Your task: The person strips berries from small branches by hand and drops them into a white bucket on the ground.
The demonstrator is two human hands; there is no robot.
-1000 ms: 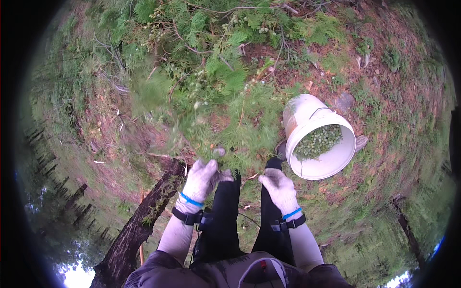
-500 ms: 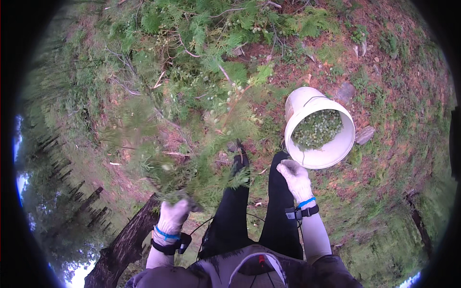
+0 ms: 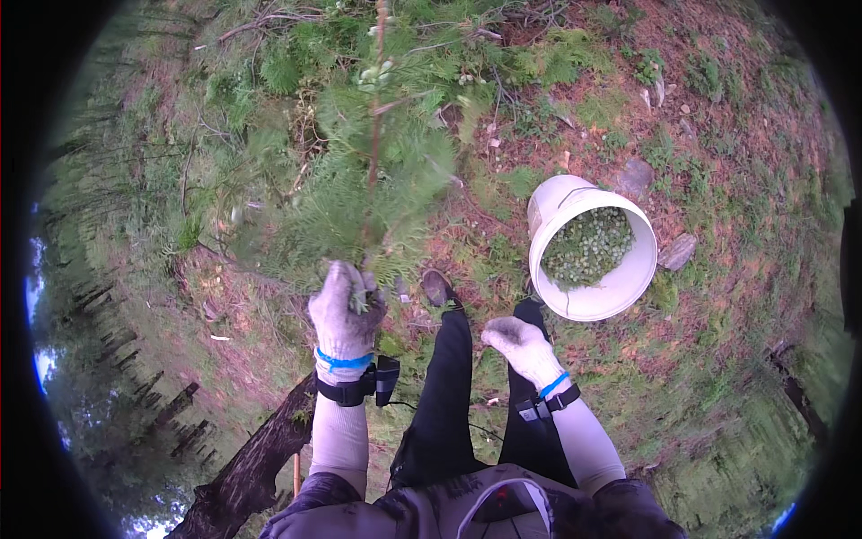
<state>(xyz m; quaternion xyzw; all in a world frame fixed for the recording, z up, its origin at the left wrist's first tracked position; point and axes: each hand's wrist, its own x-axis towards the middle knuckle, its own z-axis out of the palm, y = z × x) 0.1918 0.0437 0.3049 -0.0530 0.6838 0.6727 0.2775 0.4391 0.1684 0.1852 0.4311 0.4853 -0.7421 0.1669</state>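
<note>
My left hand (image 3: 345, 314), in a soiled white glove, is closed around the lower end of a leafy evergreen branch (image 3: 373, 171). The branch stands up and away from me, with flat green sprays and small pale green cones (image 3: 375, 74) along its reddish stem; parts of it are blurred. In a matching glove, my right hand (image 3: 523, 349) is curled over my right leg, apart from the branch. Whatever its fingers may hold is hidden. Just beyond that hand, a white bucket (image 3: 600, 304) tilts toward me, partly filled with small green cones (image 3: 593, 244).
Cut evergreen foliage (image 3: 296, 63) and bare twigs lie across the ground ahead. Stones (image 3: 677, 251) sit beside the bucket. A dark tree trunk (image 3: 260, 449) slants up at my lower left. Reddish litter and low grass cover the slope.
My left hand has moved up and slightly right, swinging the branch from leaning left to nearly upright. My right hand has drawn left and down, away from the bucket's rim.
</note>
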